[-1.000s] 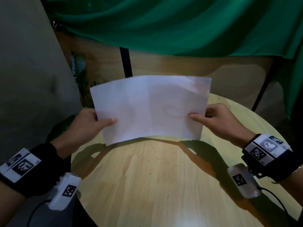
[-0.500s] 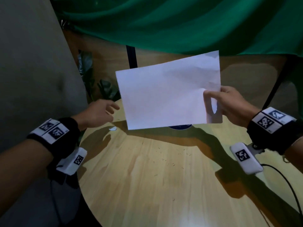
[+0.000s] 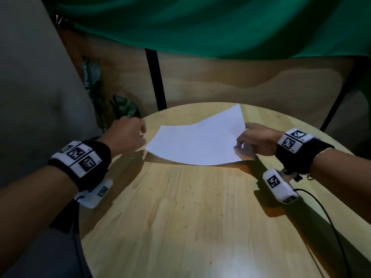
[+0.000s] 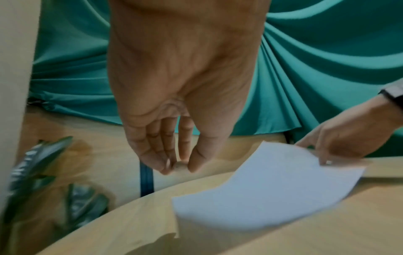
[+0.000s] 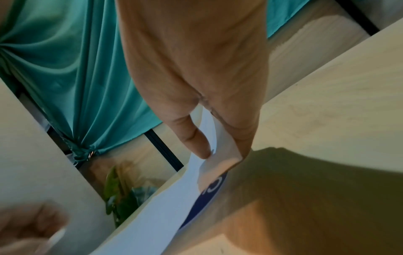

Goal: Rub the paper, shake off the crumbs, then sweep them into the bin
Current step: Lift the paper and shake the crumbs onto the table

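Note:
A white sheet of paper (image 3: 196, 143) lies low over the far part of the round wooden table (image 3: 180, 247), its right side still lifted. My right hand (image 3: 241, 146) pinches that right edge between thumb and fingers, as the right wrist view shows (image 5: 216, 155). My left hand (image 3: 141, 133) is at the table's left rim, off the paper. Its fingertips meet the thumb (image 4: 177, 165) on what looks like a small white eraser (image 5: 56, 233). Dark eraser crumbs (image 3: 200, 203) are scattered on the wood nearer to me. No bin is in view.
A blue disc (image 5: 209, 193) with white marks lies on the table under the paper's right part. Plant leaves (image 3: 122, 107) stand beyond the left rim. A black pole (image 3: 155, 79) and a green curtain (image 3: 200, 27) are behind. A cable (image 3: 331, 227) trails from my right wrist.
The paper was held upright by both hands. The left hand let go and went to the table's left rim. The right hand alone lowered the sheet onto the far table.

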